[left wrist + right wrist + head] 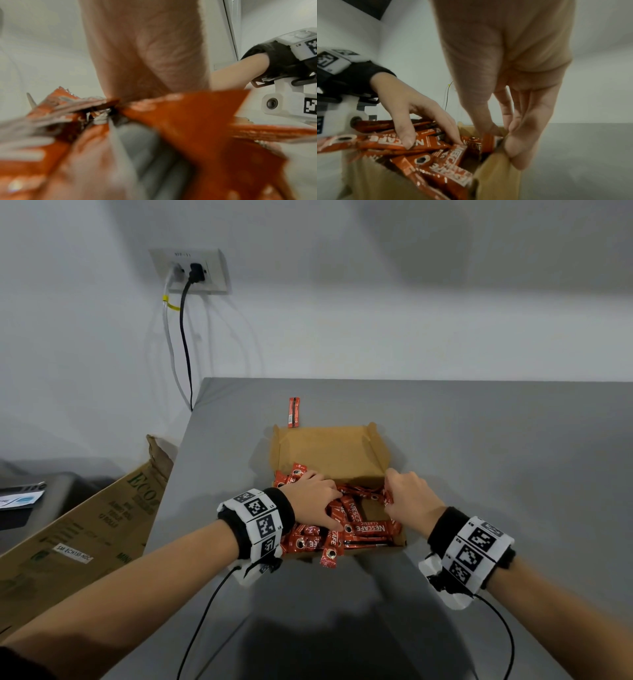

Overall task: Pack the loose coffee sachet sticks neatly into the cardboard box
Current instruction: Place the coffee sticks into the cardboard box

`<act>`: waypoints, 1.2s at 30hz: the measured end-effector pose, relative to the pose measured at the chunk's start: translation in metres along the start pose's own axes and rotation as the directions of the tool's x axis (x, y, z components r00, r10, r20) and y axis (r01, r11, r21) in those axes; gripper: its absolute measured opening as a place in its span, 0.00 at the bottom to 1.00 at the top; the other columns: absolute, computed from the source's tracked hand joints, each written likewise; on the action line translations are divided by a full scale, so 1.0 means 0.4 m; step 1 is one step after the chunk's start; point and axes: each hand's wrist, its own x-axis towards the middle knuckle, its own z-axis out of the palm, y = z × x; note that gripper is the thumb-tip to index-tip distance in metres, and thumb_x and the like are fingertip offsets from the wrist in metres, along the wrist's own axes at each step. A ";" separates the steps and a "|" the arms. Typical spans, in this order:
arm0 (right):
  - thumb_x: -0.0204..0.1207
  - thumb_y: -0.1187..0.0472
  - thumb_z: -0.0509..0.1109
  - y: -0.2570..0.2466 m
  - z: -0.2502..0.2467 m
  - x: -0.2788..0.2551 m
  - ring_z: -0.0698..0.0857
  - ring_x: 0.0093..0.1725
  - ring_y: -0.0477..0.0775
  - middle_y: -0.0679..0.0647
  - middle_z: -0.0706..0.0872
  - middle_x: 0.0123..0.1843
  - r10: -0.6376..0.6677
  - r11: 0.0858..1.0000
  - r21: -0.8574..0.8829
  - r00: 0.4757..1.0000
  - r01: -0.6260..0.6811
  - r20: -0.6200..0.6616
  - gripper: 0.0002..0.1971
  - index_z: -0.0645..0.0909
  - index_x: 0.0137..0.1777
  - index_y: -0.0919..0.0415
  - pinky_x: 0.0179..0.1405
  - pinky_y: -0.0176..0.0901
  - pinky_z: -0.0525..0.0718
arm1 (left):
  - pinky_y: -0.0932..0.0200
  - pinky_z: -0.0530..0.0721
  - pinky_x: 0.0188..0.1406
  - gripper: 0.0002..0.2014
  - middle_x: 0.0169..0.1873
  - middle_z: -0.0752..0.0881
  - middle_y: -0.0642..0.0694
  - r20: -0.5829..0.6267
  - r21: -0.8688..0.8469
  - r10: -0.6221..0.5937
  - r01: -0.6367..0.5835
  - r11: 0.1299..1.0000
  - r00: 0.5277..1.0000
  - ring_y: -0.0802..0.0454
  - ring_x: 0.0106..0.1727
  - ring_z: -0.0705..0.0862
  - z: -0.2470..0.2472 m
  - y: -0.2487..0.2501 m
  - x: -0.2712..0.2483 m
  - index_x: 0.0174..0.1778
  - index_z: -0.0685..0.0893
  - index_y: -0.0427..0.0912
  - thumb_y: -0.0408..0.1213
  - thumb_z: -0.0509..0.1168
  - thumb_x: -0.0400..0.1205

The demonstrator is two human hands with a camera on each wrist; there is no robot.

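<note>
The Nescafé sachet sticks (pixel 356 525) lie criss-crossed in the near half of the cardboard box (pixel 329 446), several overhanging its 7 o'clock corner. Our left hand (pixel 317 498) presses spread fingers (pixel 407 140) onto the heap; our right hand (pixel 407 494) pinches one sachet upright against the 3 o'clock wall. We judge that pushing sideways now could tip the overhanging sticks onto the bench (pixel 479 440). One stray sachet (pixel 294 412) beyond the box at 12 o'clock may be forgotten.
</note>
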 end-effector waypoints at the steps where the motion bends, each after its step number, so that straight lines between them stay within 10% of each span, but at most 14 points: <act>1: 0.73 0.69 0.66 0.002 -0.003 0.000 0.80 0.40 0.59 0.59 0.79 0.42 0.009 1.000 0.018 1.000 -0.009 -0.006 0.08 0.70 0.47 0.62 0.36 0.46 0.78 | 0.47 0.49 0.78 0.37 0.74 0.69 0.43 0.002 0.001 -0.002 0.002 1.000 1.000 0.44 0.75 0.63 0.000 0.000 0.001 0.78 0.65 0.40 0.60 0.60 0.79; 8: 0.74 0.65 0.70 0.033 -0.068 0.009 0.83 0.37 0.47 0.50 0.86 0.36 0.010 0.961 0.276 0.986 0.036 -0.165 0.16 0.79 0.62 0.61 0.45 0.41 0.82 | 0.46 0.48 0.79 0.38 0.75 0.69 0.43 0.009 0.000 -0.012 0.012 1.000 1.000 0.44 0.76 0.62 0.001 0.002 0.003 0.79 0.63 0.40 0.61 0.59 0.79; 14: 0.78 0.59 0.68 0.021 -0.060 0.005 0.84 0.41 0.43 0.54 0.89 0.53 -0.058 0.969 0.226 0.980 0.101 -0.189 0.13 0.84 0.61 0.59 0.42 0.28 0.76 | 0.46 0.49 0.79 0.38 0.75 0.69 0.43 0.015 0.016 -0.010 0.010 1.000 1.000 0.44 0.75 0.63 0.002 0.000 0.007 0.79 0.63 0.40 0.61 0.59 0.79; 22: 0.77 0.69 0.67 0.017 -0.030 0.004 0.86 0.24 0.41 0.56 0.83 0.42 -0.062 0.790 0.606 0.996 0.092 -0.070 0.25 0.68 0.73 0.64 0.25 0.31 0.84 | 0.45 0.48 0.79 0.38 0.75 0.69 0.43 0.012 0.023 -0.007 0.007 1.000 1.000 0.44 0.76 0.63 0.003 0.000 0.008 0.79 0.63 0.40 0.62 0.59 0.78; 29: 0.76 0.70 0.68 0.025 -0.025 0.000 0.88 0.28 0.43 0.49 0.83 0.43 -0.036 0.765 0.621 0.973 0.173 -0.227 0.12 0.69 0.54 0.59 0.24 0.32 0.85 | 0.46 0.49 0.79 0.38 0.75 0.69 0.43 0.008 0.024 -0.004 0.004 1.000 1.000 0.44 0.75 0.63 0.001 0.001 0.006 0.79 0.63 0.40 0.61 0.59 0.79; 36: 0.69 0.65 0.75 0.028 0.046 0.013 0.86 0.38 0.52 0.51 0.86 0.41 -0.050 0.924 0.363 0.980 0.118 -0.193 0.14 0.72 0.37 0.48 0.41 0.52 0.88 | 0.46 0.49 0.79 0.38 0.75 0.70 0.43 0.012 0.025 -0.006 0.006 1.000 1.000 0.45 0.75 0.64 -0.001 0.003 0.006 0.79 0.63 0.40 0.61 0.59 0.79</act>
